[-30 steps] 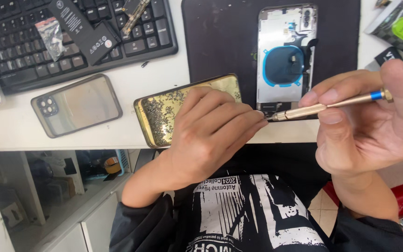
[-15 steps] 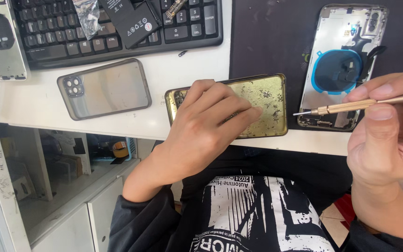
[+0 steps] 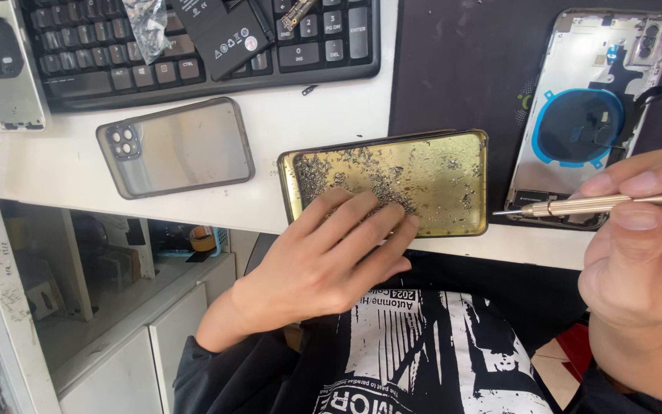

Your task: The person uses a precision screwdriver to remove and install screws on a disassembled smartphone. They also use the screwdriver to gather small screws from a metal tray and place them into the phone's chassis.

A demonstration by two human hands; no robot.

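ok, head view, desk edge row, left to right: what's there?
Clear phone case → gold tray of tiny screws with left hand on it → screwdriver in right hand, tip at opened phone housing.

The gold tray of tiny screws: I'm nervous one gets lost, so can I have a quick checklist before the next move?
1. Gold tray fully on the desk: not ok, its front edge sits at the desk edge.
2. Left hand fingers in the tray: ok.
3. Screw pinched: cannot tell.
4. Right hand gripping the screwdriver: ok.
5. Opened phone flat on the dark mat: ok.
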